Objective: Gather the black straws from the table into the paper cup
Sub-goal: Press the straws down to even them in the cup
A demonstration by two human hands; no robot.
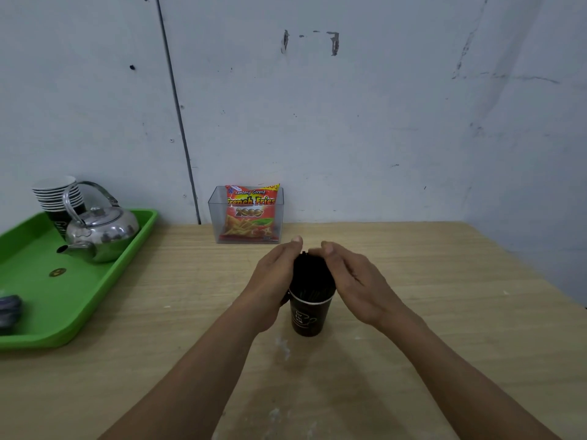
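Observation:
A black paper cup [307, 319] with a white rim and pale print stands upright near the middle of the wooden table [444, 312]. A thick bundle of black straws [313, 274] stands in it, sticking well above the rim. My left hand [273, 281] cups the bundle from the left, palm against the straws, with its lower part beside the cup. My right hand [355, 281] presses on the bundle from the right, fingers curled over its top. I see no loose straws on the table.
A green tray [31, 312] at the left holds a steel kettle [98, 230], a stack of paper cups [60, 198] and a small dark object at its left edge. A clear box [216, 214] with a snack bag [251, 214] stands against the wall.

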